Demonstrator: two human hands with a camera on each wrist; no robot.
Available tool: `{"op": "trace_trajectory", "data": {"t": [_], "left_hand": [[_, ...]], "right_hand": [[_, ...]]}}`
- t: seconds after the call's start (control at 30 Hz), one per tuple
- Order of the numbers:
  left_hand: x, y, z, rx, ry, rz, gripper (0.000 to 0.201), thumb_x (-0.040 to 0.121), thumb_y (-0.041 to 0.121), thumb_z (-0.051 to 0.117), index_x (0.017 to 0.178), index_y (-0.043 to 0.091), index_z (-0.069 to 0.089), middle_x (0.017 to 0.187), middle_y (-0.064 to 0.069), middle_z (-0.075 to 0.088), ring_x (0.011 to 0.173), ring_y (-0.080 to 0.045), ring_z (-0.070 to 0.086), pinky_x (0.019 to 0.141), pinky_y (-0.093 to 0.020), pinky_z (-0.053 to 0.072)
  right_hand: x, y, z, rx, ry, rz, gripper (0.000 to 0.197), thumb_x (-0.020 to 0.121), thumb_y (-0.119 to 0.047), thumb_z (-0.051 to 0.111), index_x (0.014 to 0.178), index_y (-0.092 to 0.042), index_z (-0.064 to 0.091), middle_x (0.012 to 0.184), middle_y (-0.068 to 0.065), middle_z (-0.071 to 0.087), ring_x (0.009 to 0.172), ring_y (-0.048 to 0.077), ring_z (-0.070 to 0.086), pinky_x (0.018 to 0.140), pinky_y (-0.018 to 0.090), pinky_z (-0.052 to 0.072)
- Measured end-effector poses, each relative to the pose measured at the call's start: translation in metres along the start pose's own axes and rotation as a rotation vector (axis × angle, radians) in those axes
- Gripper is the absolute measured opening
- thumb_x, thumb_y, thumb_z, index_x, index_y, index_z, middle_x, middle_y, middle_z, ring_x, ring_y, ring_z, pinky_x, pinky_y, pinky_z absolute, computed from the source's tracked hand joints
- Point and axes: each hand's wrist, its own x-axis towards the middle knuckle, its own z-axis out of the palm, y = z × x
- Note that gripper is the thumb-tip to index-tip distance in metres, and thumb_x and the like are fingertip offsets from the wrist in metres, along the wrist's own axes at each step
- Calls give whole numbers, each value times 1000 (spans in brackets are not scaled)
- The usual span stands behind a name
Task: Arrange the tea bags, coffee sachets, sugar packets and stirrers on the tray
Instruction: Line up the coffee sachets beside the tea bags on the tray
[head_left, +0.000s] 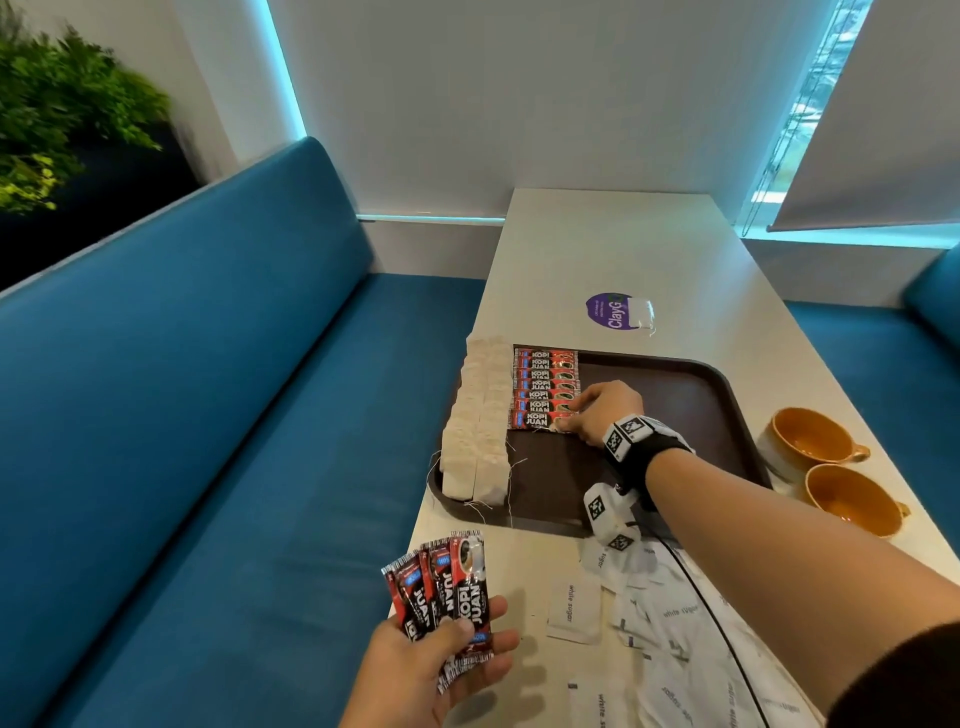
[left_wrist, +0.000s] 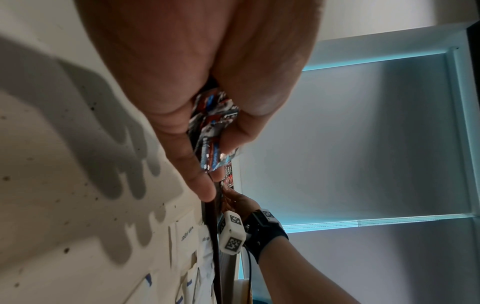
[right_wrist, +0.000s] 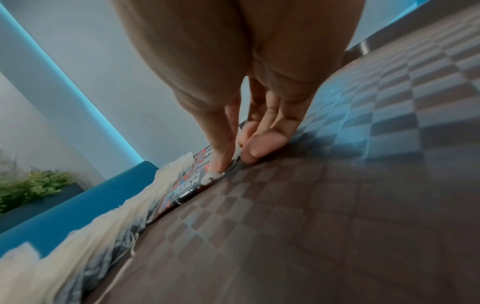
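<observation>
A brown tray (head_left: 675, 415) lies on the pale table. Along its left side stand two columns of white tea bags (head_left: 478, 426), with a column of red-and-black coffee sachets (head_left: 545, 379) beside them. My right hand (head_left: 569, 422) pinches the right end of the nearest sachet (head_left: 535, 420), which lies flat on the tray. In the right wrist view my thumb (right_wrist: 221, 162) lies on that sachet (right_wrist: 192, 185). Near the table's front left corner my left hand (head_left: 467, 639) grips three fanned coffee sachets (head_left: 447, 587), also seen as held sachets (left_wrist: 215, 127). White sugar packets (head_left: 660, 623) lie scattered on the table under my right forearm.
Two orange cups (head_left: 810, 436) (head_left: 852, 499) stand right of the tray. A purple sticker (head_left: 605, 310) and a small clear packet (head_left: 641, 313) lie beyond it. A blue bench (head_left: 208, 415) runs along the table's left edge.
</observation>
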Motion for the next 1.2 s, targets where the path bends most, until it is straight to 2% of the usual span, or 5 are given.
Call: {"op": "trace_trajectory", "data": {"t": [0.47,0.57,0.77,1.0,1.2], "left_hand": [[-10,3,6,-36,53,63,17,92,-17,52,108,-19,59,95,-45,66,81,-53,72,66,-50,63],[-17,3,10,-48,52,126,18,93,-17,52,110,-18,56,98,-47,64,86,-56,70,65,-48,64],[-39,2,22,16,-26,193,16,92,-9,60,107,-12,65,99,-35,70,91,-48,73,73,-48,64],[-51,-12,30,133,-6,232,24,86,-8,69,110,-3,67,96,-19,76,75,-24,70,61,-30,56],[-57,-18,32,194,-11,252,21,84,-10,70,101,0,75,90,-20,73,67,-19,61,56,-25,46]], "right_hand": [[-21,-17,-31,-19,63,-132,18,79,-30,87,83,-21,71,86,1,75,75,19,72,80,40,63],[-53,-26,-51,14,62,-252,9,84,-25,81,81,-25,72,88,-3,74,76,18,70,86,42,61],[-173,-24,-73,189,-102,-450,5,89,-28,76,86,-25,74,79,-2,74,59,14,68,64,27,54],[-263,18,-67,542,-348,-399,27,88,-18,79,113,-24,73,86,-2,73,63,25,65,54,34,52],[-299,44,-68,631,-318,-339,24,86,2,75,104,-14,78,90,17,73,63,26,64,58,35,55]]}}
